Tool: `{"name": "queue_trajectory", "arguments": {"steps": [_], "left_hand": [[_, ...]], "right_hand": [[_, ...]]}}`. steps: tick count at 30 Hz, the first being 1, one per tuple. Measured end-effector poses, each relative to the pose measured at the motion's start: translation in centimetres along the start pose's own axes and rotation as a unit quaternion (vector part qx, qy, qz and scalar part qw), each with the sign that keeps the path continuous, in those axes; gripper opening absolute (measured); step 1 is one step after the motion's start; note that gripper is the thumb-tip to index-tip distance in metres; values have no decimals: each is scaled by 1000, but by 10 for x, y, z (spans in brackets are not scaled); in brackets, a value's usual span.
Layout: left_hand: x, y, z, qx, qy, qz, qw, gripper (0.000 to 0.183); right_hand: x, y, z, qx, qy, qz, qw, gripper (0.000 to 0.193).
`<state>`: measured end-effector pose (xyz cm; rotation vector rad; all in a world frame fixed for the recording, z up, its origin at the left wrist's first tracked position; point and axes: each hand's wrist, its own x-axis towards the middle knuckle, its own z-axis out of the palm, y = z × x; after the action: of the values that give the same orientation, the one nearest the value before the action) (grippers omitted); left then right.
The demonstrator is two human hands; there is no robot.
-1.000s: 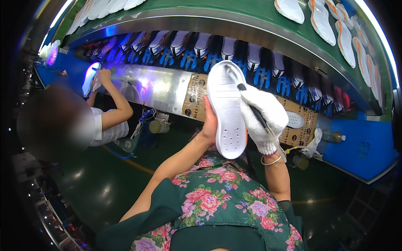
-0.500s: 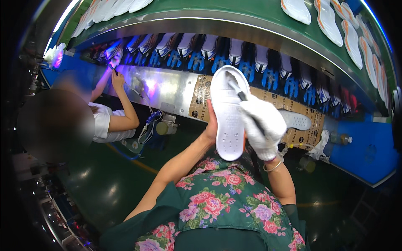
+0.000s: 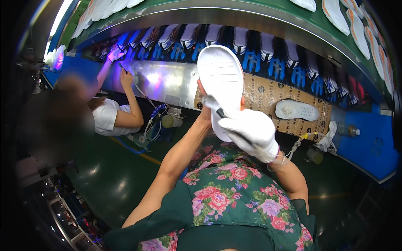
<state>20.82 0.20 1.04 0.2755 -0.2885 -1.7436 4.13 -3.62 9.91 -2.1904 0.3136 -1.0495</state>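
Observation:
A white shoe sole (image 3: pixel 220 73) with a raised rim is held up in front of me, its long axis running away from my body. My left hand (image 3: pixel 205 113), bare, grips it from beneath and along the left side; most of its fingers are hidden behind the sole. In a white knit glove, my right hand (image 3: pixel 254 129) is closed around the dark handle of a brush (image 3: pixel 213 104). The pale bristles are at the sole's left edge, around its middle; whether they touch cannot be made out. A cord bracelet circles the right wrist.
Another white sole (image 3: pixel 296 110) lies on the cardboard (image 3: pixel 264 90). Behind stand shoe uppers (image 3: pixel 240 39) in a row above blue holders (image 3: pixel 251 62). More soles (image 3: pixel 335 16) rest on the green upper belt (image 3: pixel 289 12). A co-worker's arm (image 3: pixel 132 100) works at left, beside a metal plate (image 3: pixel 167 81).
The sole has shifted away from me and slightly left. The brush has gone from the sole's far end down to its left edge, nearer me.

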Motion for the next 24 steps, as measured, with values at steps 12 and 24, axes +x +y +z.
{"name": "queue_trajectory", "arguments": {"steps": [12, 24], "left_hand": [[11, 31, 1, -84, 34, 31, 995, 107], [24, 51, -21, -20, 5, 58, 998, 117]], "right_hand": [[-7, 8, 13, 149, 9, 60, 987, 33], [1, 15, 16, 8, 6, 34, 999, 33]]}}
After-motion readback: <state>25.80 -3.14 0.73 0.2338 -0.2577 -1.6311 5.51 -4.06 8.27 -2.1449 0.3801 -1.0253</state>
